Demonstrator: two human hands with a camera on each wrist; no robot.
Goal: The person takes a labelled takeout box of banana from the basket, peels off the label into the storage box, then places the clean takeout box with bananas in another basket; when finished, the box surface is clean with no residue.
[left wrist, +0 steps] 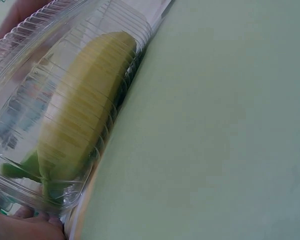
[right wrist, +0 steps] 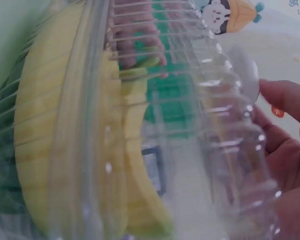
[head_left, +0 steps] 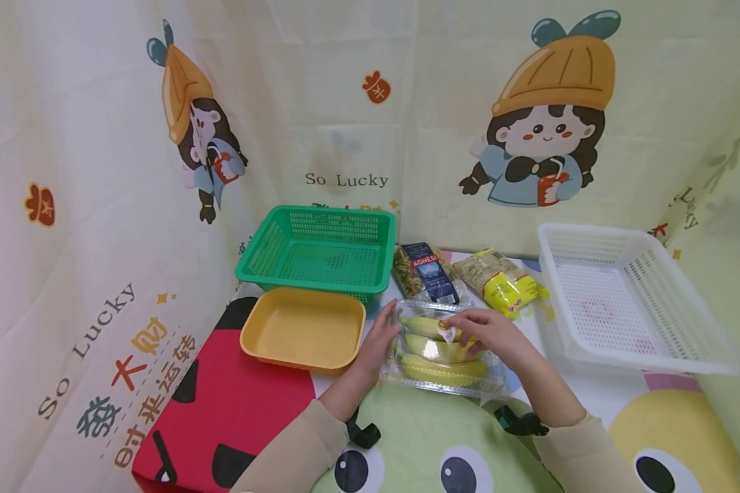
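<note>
A clear plastic clamshell box [head_left: 496, 380] of yellow bananas [head_left: 440, 373] with greenish ends lies in front of the person. At its left end rests my left hand [head_left: 373, 346], its fingers against the side; fingertips also show by the box corner in the left wrist view. Over the lid, my right hand [head_left: 487, 329] pinches a small white label [head_left: 447, 334] between thumb and finger. In the right wrist view this label [right wrist: 246, 75] stands up from the ridged lid, partly out of focus. Bananas [left wrist: 80, 100] show through the box wall in the left wrist view.
Left of the box stand a yellow-orange tray [head_left: 302, 329] and a green basket [head_left: 317, 281]. Behind it lie an AGNESI pasta bag [head_left: 428, 270] and a yellow-and-clear bag [head_left: 499, 281]. A white basket [head_left: 629, 301] stands at right. Printed curtains [head_left: 432, 116] enclose the table.
</note>
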